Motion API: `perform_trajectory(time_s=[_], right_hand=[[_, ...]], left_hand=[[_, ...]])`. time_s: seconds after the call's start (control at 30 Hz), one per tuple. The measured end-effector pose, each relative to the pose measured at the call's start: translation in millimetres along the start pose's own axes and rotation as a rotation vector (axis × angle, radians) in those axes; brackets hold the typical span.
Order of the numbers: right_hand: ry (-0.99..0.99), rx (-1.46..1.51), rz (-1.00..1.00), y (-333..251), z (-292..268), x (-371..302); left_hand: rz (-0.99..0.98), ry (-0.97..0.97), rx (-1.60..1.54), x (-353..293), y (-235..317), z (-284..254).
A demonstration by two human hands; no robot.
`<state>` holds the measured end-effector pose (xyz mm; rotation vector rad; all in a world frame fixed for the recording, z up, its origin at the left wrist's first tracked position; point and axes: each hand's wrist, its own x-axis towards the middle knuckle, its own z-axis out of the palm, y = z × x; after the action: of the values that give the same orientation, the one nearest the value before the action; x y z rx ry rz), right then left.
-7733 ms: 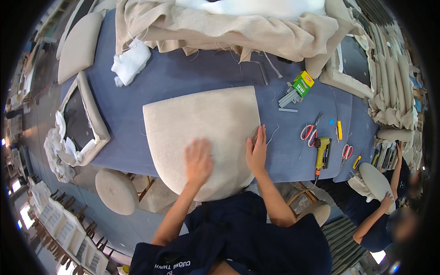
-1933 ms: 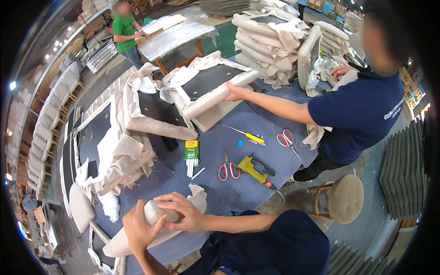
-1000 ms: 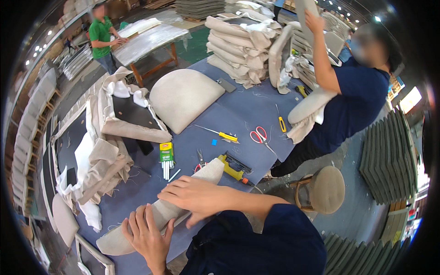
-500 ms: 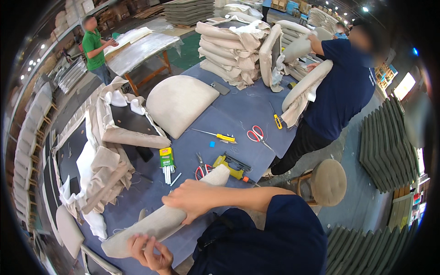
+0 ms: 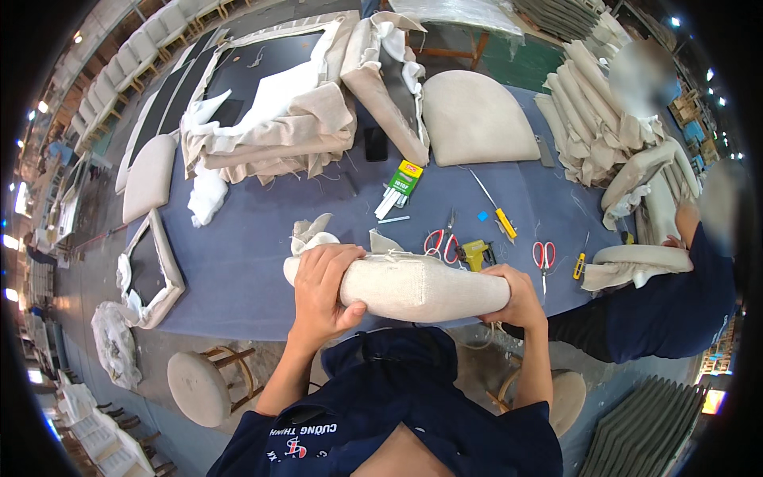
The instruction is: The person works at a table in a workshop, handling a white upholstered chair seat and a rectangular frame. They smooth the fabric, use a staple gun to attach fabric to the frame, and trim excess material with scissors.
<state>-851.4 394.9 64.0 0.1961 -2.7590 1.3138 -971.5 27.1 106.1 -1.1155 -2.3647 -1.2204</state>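
A beige fabric-covered cushion (image 5: 417, 288) is held level in front of my body, one curved edge toward me. My left hand (image 5: 324, 290) is closed around its left part, thumb on the near side and fingers over the top. The right end is gripped by my right hand (image 5: 515, 299). Loose fabric flaps (image 5: 311, 232) stick up behind the cushion. Just beyond it on the blue-covered table (image 5: 262, 270) lie red-handled pliers (image 5: 442, 245) and a yellow-green staple gun (image 5: 475, 256), partly hidden by the cushion.
A green staple box (image 5: 407, 176), a yellow-handled screwdriver (image 5: 504, 222) and red-handled scissors (image 5: 544, 256) lie on the table. Half-covered panels (image 5: 270, 135) and a rounded pad (image 5: 477, 119) sit beyond. A co-worker (image 5: 675, 298) works at the right. Stools (image 5: 199, 388) stand near me.
The view has swung round to the left. The cushion has gone from slanted to level. My right hand has moved to its right end, and my left hand has closed on its left part.
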Motion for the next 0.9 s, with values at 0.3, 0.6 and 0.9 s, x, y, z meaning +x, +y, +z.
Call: perform_trajectory(time_s=[0.3,0.6,0.9], right_hand=[[0.091,0.202,0.148,8,-2,-15],[0.387,0.242,0.178,28,30,-78],[0.615,0.372,0.321,28,47,-99]], left_hand=[[-0.087,0.142,0.133,13,-5,23],[-1.093,0.282,-0.591,-81,-147,107],[-1.326,0.007,-1.405,-84,-130,185]])
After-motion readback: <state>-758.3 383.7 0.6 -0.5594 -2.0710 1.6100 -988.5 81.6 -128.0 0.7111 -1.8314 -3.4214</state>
